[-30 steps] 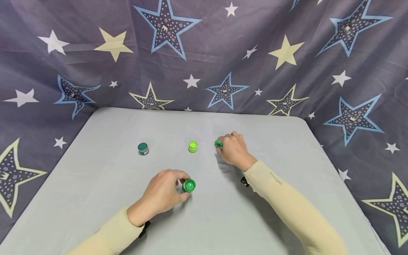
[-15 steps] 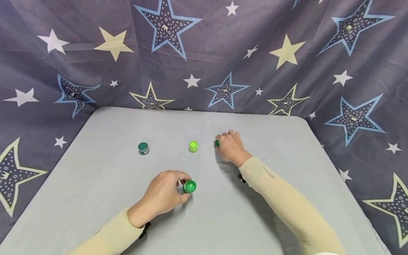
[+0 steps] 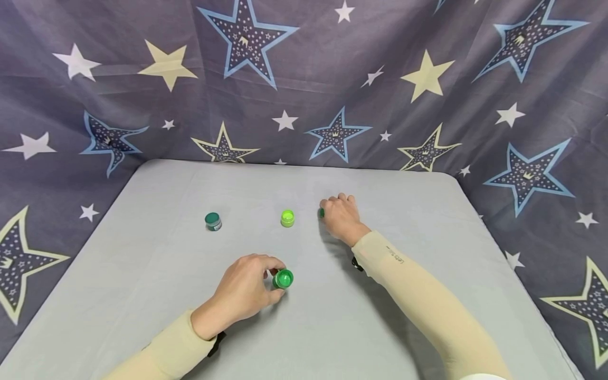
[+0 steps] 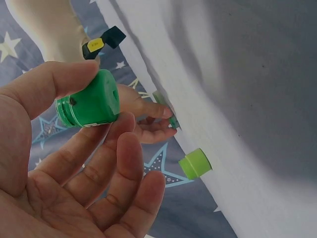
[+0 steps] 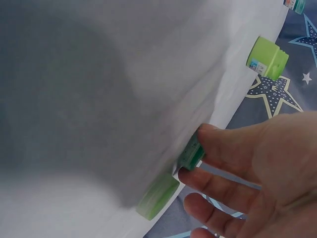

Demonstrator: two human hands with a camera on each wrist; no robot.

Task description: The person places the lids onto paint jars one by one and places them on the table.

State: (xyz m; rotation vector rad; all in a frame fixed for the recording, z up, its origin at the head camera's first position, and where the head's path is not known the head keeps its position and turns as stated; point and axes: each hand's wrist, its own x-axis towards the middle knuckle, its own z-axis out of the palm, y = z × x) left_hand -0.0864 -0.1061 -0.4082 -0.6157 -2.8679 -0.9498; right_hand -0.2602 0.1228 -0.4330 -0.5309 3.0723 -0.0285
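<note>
My left hand (image 3: 247, 287) pinches a green paint jar (image 3: 283, 278) between thumb and fingers, its uncovered top tilted toward the head view. The left wrist view shows the same jar (image 4: 94, 101) from its base side. Farther back and to the right, my right hand (image 3: 341, 216) pinches a green lid (image 5: 192, 154) by its edge, at the tabletop. Beside that lid lies a flat light green lid (image 5: 157, 196), hidden behind the hand in the head view. A light green paint jar (image 3: 287, 218) without a lid stands upright left of my right hand.
On the left of the table stands a teal-topped jar (image 3: 213, 221). The pale cloth-covered table (image 3: 142, 295) ends at a dark curtain (image 3: 304, 89) with stars, which hangs along its back and sides.
My right hand has shifted slightly left and away with the green lid, which is now mostly covered by the fingers. My left hand and its jar stay nearly still.
</note>
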